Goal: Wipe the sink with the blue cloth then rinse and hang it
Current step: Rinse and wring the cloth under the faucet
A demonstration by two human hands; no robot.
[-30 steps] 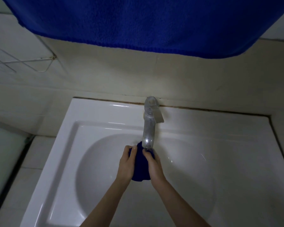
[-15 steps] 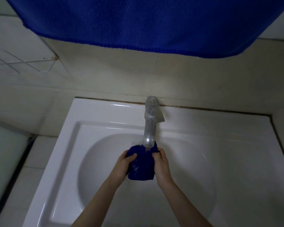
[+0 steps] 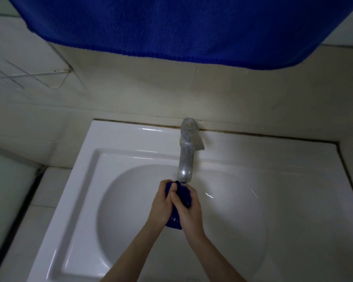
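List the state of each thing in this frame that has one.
blue cloth: bunched under the faucet
left hand: grips the cloth
right hand: grips the cloth
faucet: whether water runs cannot be told
large blue towel: hanging spread above the sink

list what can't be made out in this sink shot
Head view:
- Blue cloth: mostly covered by the left hand and right hand.
- Sink drain: unseen, perhaps beneath hands and forearms.
- Water from the faucet: too faint to tell.
- Hanging blue towel: support cut off by top edge.
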